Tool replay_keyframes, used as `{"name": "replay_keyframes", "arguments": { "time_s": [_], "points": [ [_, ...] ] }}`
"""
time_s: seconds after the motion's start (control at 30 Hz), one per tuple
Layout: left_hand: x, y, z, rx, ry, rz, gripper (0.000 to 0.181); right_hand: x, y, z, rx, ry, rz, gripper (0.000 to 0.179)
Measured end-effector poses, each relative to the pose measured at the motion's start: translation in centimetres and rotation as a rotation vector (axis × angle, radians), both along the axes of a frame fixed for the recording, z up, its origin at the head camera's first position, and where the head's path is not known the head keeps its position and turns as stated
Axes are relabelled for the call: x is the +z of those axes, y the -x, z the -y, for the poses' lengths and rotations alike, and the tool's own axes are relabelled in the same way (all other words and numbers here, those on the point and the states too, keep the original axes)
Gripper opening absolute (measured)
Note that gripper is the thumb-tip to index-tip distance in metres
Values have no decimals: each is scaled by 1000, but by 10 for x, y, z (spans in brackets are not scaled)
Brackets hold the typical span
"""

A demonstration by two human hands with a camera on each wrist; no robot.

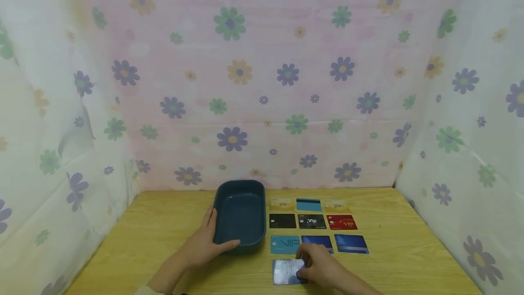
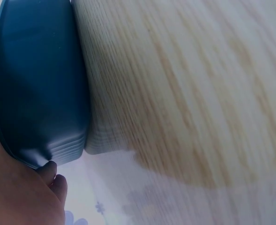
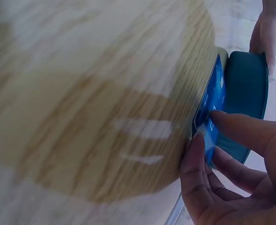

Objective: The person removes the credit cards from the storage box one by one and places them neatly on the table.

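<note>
My left hand [image 1: 206, 242] grips a dark teal rectangular tub [image 1: 239, 215] by its left front corner, thumb along the front rim and fingers against the left side. In the left wrist view, fingertips curl round the rim of the tub [image 2: 39, 79]. My right hand [image 1: 321, 265] pinches the right end of a shiny plastic card [image 1: 285, 271] at the front of the table. This card [image 3: 216, 96] looks blue in the right wrist view, held between thumb and fingers close over the wood. Just beyond lie a light blue VIP card [image 1: 282, 244] and a blue card [image 1: 317, 241], partly covered by my right hand.
Right of the tub, cards lie in neat rows on the wooden table [image 1: 163, 222]. Another blue card [image 1: 351, 243], a black card [image 1: 282, 221], a black Vip card [image 1: 312, 221], a red VIP card [image 1: 341, 222] and a striped card [image 1: 309, 204] show. Flowered cloth [image 1: 262, 117] encloses the table.
</note>
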State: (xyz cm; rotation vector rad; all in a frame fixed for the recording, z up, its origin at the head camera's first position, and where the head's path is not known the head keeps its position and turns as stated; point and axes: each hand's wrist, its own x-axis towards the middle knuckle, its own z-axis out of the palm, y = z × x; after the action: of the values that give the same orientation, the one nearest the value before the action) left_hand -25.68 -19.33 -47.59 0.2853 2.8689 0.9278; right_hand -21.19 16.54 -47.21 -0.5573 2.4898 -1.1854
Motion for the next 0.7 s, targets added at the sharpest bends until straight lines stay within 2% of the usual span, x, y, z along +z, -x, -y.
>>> {"name": "replay_keyframes", "arguments": {
  "time_s": [0.17, 0.23, 0.37, 0.47, 0.6, 0.7],
  "points": [
    [0, 0, 2, 5, -8, 4, 132, 0, 3, 5, 11, -62, -25, 20],
    [0, 0, 2, 6, -8, 6, 132, -8, 8, 4, 18, -85, -48, 18],
    [1, -1, 4, 9, 0, 2, 131, -37, 22, -1, 40, -89, -76, 18],
    [0, -3, 4, 13, 26, -11, 132, -41, 23, -5, 73, -71, -87, 20],
    [-1, -3, 5, 16, 60, -27, 131, -8, 16, -13, 68, -56, -126, 21],
    [1, -2, 5, 7, 34, -26, 125, 26, 14, -28, -2, -65, -208, 23]
  ]
}}
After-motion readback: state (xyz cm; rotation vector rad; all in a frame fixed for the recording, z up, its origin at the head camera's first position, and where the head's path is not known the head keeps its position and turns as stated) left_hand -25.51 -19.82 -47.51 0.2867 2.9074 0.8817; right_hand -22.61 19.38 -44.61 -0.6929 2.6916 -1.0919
